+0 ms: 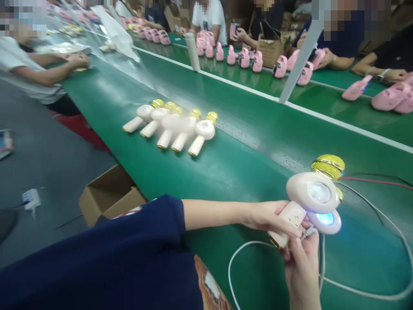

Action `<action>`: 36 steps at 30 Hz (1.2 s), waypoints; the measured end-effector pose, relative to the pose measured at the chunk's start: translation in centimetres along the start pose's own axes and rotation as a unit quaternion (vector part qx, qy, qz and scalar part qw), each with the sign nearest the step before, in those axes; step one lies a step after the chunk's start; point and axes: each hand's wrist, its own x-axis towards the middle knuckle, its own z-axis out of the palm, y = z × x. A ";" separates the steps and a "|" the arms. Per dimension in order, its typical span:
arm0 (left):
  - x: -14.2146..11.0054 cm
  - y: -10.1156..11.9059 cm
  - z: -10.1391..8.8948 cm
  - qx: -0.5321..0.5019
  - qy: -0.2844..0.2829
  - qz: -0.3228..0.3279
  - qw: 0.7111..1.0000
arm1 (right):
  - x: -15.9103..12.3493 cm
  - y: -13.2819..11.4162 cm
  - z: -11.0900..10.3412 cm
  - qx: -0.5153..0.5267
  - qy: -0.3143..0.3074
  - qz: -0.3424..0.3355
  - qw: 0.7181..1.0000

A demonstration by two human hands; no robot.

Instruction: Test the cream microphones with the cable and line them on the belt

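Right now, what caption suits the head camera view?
The left hand grips a glowing pale microphone as the right hand holds a white cable to it, over a green conveyor belt.

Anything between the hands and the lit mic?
Only a plug on a white cable: the right hand pinches it at the microphone. The left hand grips the handle directly, with nothing visible between.

Your line: green conveyor belt (pixel 245 107) | on it: five cream-and-gold microphones (pixel 196 133) in a row | white cable (pixel 355 292) looped nearby
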 end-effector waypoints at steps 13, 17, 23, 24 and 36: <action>-10.5 9.4 -10.8 0.142 0.466 0.032 0.873 | 0.6 -0.3 -1.6 -0.033 -0.010 0.050 0.998; -12.3 11.4 -11.4 0.280 0.514 -0.057 0.809 | -0.5 -2.9 -2.8 -0.012 0.093 -0.022 0.995; -13.0 12.2 -9.5 0.492 0.588 -0.078 0.637 | 0.4 -3.3 -7.5 -0.048 0.191 -0.066 0.978; -12.1 11.6 -8.5 0.526 0.593 -0.063 0.606 | 0.7 -2.9 -8.1 -0.051 0.193 -0.058 0.978; 5.8 -3.0 1.4 0.553 0.221 -0.101 0.797 | 0.9 0.2 -6.8 -0.091 0.129 0.025 0.987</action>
